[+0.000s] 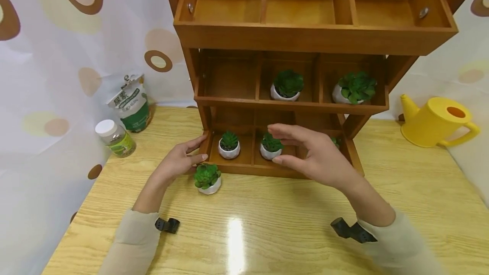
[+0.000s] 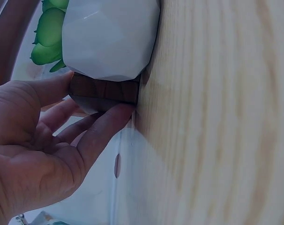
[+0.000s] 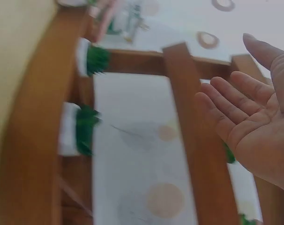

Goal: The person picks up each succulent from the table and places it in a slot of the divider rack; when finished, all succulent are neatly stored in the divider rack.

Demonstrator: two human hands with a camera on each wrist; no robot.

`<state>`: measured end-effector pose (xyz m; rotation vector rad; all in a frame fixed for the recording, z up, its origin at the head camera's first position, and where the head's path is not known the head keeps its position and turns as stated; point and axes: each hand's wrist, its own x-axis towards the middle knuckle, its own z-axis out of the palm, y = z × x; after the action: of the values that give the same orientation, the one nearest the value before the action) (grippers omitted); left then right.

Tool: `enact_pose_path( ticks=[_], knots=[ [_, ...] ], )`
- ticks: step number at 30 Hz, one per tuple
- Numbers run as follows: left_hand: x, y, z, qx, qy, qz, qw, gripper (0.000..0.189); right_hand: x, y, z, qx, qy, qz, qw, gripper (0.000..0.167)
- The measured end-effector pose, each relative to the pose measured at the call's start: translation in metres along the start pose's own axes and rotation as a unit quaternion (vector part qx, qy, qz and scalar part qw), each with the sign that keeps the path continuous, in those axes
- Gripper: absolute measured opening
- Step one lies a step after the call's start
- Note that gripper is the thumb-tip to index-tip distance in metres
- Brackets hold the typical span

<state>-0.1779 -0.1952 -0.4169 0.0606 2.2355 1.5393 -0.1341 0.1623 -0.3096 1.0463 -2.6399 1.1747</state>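
My left hand [image 1: 176, 163] pinches the front left end of the wooden shelf's [image 1: 244, 170] bottom tier; the left wrist view shows thumb and fingers on either side of the dark wood end [image 2: 104, 89]. Just in front of it, a succulent in a white faceted pot [image 1: 210, 186] stands on the table. Over the bottom tier hovers my right hand [image 1: 321, 156], fingers extended and thumb apart, holding nothing. Behind its fingertips sits a potted succulent [image 1: 270, 152] in the middle compartment. Another potted succulent [image 1: 229, 150] sits in the left compartment. A third, in the right one, is mostly hidden by the hand.
The middle tier holds two potted succulents, one in the centre [image 1: 287, 86] and one at right [image 1: 355, 89]. A yellow watering can [image 1: 435, 124] stands at the right. To the left are a white-capped jar [image 1: 116, 139] and a green-white pouch [image 1: 131, 105], near the patterned wall covering.
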Motion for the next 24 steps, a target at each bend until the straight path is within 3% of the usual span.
enact_pose_path(
  ticks=[7,14,20,24],
  knots=[
    [-0.001,0.004,-0.002,0.019,0.009,-0.013,0.9997,0.064,0.003,0.009,0.047,0.033,-0.087,0.038,0.9949,0.054],
    [-0.001,0.005,0.001,0.021,0.013,-0.017,0.9996,0.064,0.006,0.024,0.098,0.1,-0.15,0.097,0.9788,0.048],
    [-0.001,0.003,0.001,0.017,0.016,-0.018,0.9995,0.063,0.015,0.029,0.12,0.121,-0.2,0.127,0.9641,0.053],
    [-0.001,0.003,0.001,0.019,0.016,-0.015,0.9996,0.063,0.02,0.03,0.128,0.113,-0.215,0.134,0.9608,0.062]
  ],
)
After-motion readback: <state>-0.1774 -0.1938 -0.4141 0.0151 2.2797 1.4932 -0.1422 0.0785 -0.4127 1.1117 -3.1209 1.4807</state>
